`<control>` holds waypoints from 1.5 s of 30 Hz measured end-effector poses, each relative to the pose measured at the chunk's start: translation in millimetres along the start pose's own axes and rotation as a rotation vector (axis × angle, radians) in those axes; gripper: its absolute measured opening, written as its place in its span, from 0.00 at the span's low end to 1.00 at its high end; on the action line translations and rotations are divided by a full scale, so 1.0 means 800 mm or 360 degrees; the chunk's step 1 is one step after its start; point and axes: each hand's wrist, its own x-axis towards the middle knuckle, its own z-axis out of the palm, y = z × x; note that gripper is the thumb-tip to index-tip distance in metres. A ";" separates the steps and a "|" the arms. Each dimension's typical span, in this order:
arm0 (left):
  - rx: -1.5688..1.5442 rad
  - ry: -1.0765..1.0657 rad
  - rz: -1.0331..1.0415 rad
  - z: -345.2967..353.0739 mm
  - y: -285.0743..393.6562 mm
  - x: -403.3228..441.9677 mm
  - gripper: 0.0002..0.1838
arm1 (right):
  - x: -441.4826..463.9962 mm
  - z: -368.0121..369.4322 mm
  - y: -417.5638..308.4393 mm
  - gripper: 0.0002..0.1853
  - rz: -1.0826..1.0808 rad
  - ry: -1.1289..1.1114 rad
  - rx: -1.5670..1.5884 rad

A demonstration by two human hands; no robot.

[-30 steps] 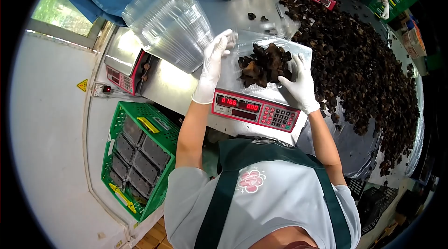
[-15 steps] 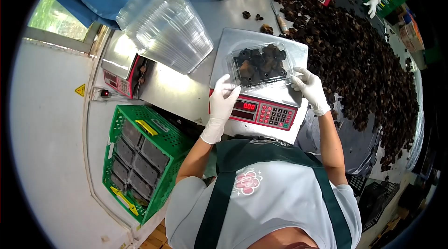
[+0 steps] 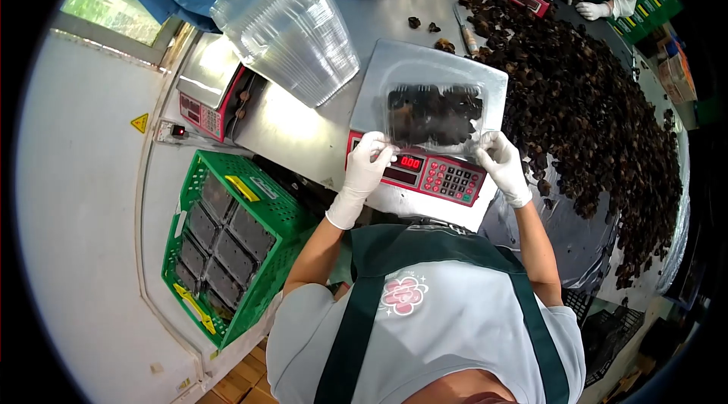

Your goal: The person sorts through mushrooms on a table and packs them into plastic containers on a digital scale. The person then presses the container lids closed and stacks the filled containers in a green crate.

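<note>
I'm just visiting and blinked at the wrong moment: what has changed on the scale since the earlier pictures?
The clear box, heaped and open at first, now has its lid down over the dark pieces and sits nearer the person. The left hand came back from the far side to its near left corner; the right hand moved to the near right corner. The scale and green crate stayed put.
</note>
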 end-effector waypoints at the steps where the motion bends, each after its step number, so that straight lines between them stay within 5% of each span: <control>1: 0.0239 -0.0077 0.0122 -0.009 -0.003 -0.003 0.19 | -0.004 0.002 0.000 0.06 -0.0147 0.0028 -0.0091; 2: 0.0477 -0.0155 0.0238 -0.017 -0.007 -0.008 0.23 | -0.006 0.003 -0.002 0.06 -0.0141 0.0014 -0.0090; 3: 0.0282 -0.0246 -0.0010 -0.016 0.032 -0.022 0.29 | -0.007 0.004 -0.010 0.09 -0.0526 0.0047 -0.0449; 4: 0.0706 -0.0276 0.0447 -0.019 0.030 -0.022 0.27 | -0.007 0.007 -0.013 0.11 -0.0916 0.0079 -0.0804; 5: 0.0705 -0.0261 0.0429 -0.023 0.028 -0.023 0.27 | -0.010 0.004 -0.010 0.15 -0.0994 0.0020 -0.0909; 7: 0.0947 0.0135 0.1251 -0.033 0.024 -0.030 0.22 | -0.008 0.013 -0.033 0.15 -0.1497 0.0043 -0.1104; 8: 0.0899 0.0201 0.1268 -0.038 0.019 -0.036 0.22 | -0.010 0.020 -0.044 0.16 -0.1648 0.0056 -0.1142; 14: 0.0880 0.0419 0.1384 -0.062 0.032 -0.088 0.26 | -0.022 0.052 -0.052 0.14 -0.1846 0.0058 -0.1166; 22: 0.0889 0.0613 0.1332 -0.099 0.047 -0.167 0.32 | -0.041 0.119 -0.054 0.15 -0.1851 -0.0176 -0.0905; 24: -0.0476 0.0445 0.0762 -0.097 0.053 -0.188 0.32 | -0.048 0.145 -0.041 0.14 -0.1548 -0.0251 -0.0655; 26: -0.0660 0.0260 0.0316 -0.118 0.037 -0.209 0.32 | -0.062 0.175 -0.047 0.13 -0.1332 -0.0431 -0.0429; 28: -0.0011 -0.0015 0.0456 -0.106 0.072 -0.243 0.32 | -0.071 0.206 -0.031 0.11 -0.1178 -0.0536 -0.0314; 30: -0.1580 -0.0088 0.0427 -0.105 0.011 -0.248 0.32 | -0.085 0.230 -0.033 0.06 -0.0920 -0.0794 -0.0392; 34: -0.1726 -0.0002 0.0882 -0.129 -0.021 -0.258 0.34 | -0.102 0.271 -0.055 0.12 -0.0579 -0.1305 -0.0728; 36: -0.1774 0.0591 0.0674 -0.161 -0.014 -0.283 0.32 | -0.109 0.294 -0.054 0.12 -0.1114 -0.1393 -0.0645; 40: -0.1469 0.1183 0.0631 -0.302 -0.026 -0.357 0.31 | -0.103 0.304 -0.046 0.08 -0.1010 -0.1497 -0.0599; 43: -0.0861 0.2002 0.0475 -0.389 0.018 -0.438 0.28 | -0.096 0.290 -0.047 0.06 -0.0863 -0.1409 -0.0704; 45: -0.0335 0.2111 0.0353 -0.457 0.025 -0.490 0.26 | -0.088 0.274 -0.038 0.07 -0.0804 -0.1392 -0.0746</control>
